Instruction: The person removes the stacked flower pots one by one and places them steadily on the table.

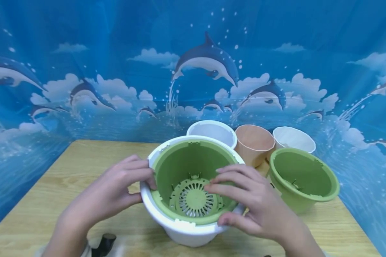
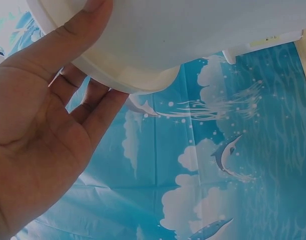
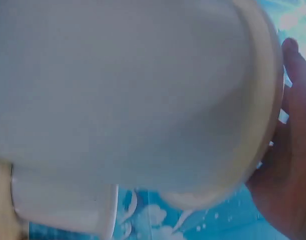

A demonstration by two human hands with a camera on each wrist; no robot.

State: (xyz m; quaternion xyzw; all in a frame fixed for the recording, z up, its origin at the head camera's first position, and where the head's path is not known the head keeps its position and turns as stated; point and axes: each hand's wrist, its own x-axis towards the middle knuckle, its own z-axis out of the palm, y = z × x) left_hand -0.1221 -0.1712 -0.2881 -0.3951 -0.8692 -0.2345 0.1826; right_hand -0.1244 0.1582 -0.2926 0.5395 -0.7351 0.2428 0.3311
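A white flowerpot point(image 1: 188, 235) stands in front of me, with a green flowerpot point(image 1: 177, 151) nested inside it. Slots ring the green pot's bottom. My left hand point(image 1: 123, 182) grips the left rim, fingers hooked over the inner edge and thumb outside; the left wrist view shows that thumb against the white pot point(image 2: 203, 30). At the right rim, my right hand point(image 1: 247, 200) reaches over the opening with its fingers extended and its thumb at the edge. The right wrist view shows the white pot's outer wall point(image 3: 122, 100) filling most of the picture.
Behind stand another white pot point(image 1: 209, 128), a terracotta-coloured pot point(image 1: 255, 142) and a smaller white pot point(image 1: 292, 137). To the right, a second green pot point(image 1: 296, 203) leans tilted. A dark object point(image 1: 106, 242) lies by my left forearm. A dolphin-print curtain point(image 1: 115, 46) hangs behind the wooden table point(image 1: 74, 167).
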